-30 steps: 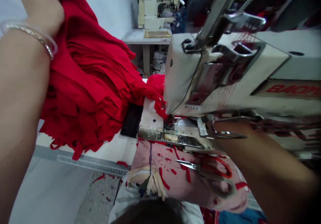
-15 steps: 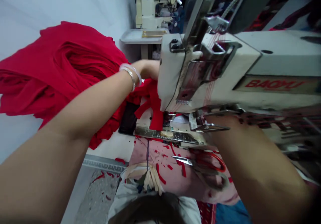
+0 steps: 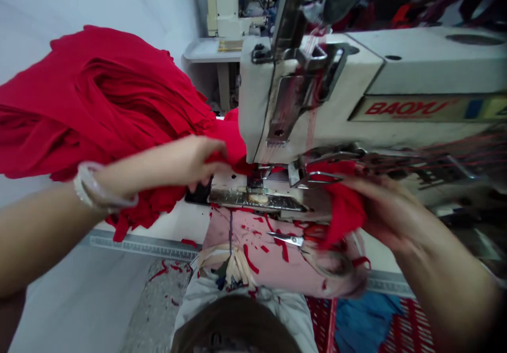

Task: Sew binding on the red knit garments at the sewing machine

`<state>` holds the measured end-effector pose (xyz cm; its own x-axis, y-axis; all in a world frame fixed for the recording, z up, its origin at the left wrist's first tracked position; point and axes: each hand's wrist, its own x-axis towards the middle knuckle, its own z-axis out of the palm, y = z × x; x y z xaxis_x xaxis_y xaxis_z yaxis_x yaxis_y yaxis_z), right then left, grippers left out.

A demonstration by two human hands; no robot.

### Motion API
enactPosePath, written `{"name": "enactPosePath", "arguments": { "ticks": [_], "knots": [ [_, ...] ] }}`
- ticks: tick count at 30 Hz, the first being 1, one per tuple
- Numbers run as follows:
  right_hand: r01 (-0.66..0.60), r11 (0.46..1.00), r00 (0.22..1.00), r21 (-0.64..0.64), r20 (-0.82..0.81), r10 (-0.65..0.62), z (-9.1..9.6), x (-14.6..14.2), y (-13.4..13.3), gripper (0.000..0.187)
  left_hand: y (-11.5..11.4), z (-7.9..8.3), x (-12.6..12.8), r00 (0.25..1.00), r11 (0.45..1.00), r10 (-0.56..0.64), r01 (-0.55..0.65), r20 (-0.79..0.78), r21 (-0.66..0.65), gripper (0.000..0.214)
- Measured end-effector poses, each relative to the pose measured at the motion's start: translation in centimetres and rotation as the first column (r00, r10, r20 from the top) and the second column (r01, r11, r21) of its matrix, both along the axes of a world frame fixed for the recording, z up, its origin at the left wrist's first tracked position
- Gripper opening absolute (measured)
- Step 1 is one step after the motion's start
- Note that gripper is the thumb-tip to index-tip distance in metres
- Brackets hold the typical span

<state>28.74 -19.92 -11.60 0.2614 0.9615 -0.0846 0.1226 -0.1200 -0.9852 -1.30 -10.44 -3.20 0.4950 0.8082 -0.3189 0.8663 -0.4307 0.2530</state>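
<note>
Fabric: bulky bundle of layered red knit fabric point(image 3: 106, 99), lying on the left of the white worktop point(image 3: 154, 226) and narrowing toward the sewing head; a red band appears again beyond the presser foot, though its continuity beneath the machine cannot be confirmed.

Left grip: left hand point(image 3: 202, 160), wearing pale bangles, with fingers half curled over the red knit fabric just left of the machine head; blur leaves any pinch uncertain.

Right grip: right hand point(image 3: 380, 210), with fingers curved and pressed around a gathered red fold, just beyond the steel presser-foot lifter point(image 3: 317, 179); the outline is blurred by motion.

Machine: cream BAOYU industrial sewing machine point(image 3: 317, 105), with red threads running down its head to the steel needle plate point(image 3: 253, 197).

Nearby: steel scissors with red handles point(image 3: 285, 239), blades exposed, resting on a pink cloth point(image 3: 257, 258) scattered with red scraps, below the right grip.

Risk: uneven pull between the two grips could drag the fabric sideways at the needle plate, snagging or distorting the knit. Left fingers working this close to the needle area would be exposed if the machine ran. Trailing fabric could also catch the open blades or sweep the scissors aside.
</note>
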Motion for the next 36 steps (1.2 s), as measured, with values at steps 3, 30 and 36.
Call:
{"name": "enactPosePath", "arguments": {
  "ticks": [3, 30, 36],
  "knots": [
    [-0.032, 0.999, 0.972, -0.008, 0.231, 0.033, -0.1, 0.1, -5.0, 0.061, -2.9, -3.6, -0.5, 0.999, 0.998, 0.042, -0.042, -0.008, 0.04, 0.032],
    [-0.36, 0.843, 0.33, 0.4, 0.9, -0.286, -3.9, -8.0, -6.3, 0.025, -0.2, -4.0, -2.8, 0.951, 0.966, -0.244, 0.223, 0.19, 0.129, 0.041],
    [-0.36, 0.871, 0.831, 0.336, 0.539, 0.135, -6.2, -15.0, -3.7, 0.01, 3.0, -4.4, -1.0, 0.977, 0.978, -0.18, 0.166, 0.11, 0.13, 0.035]
  ]
}}
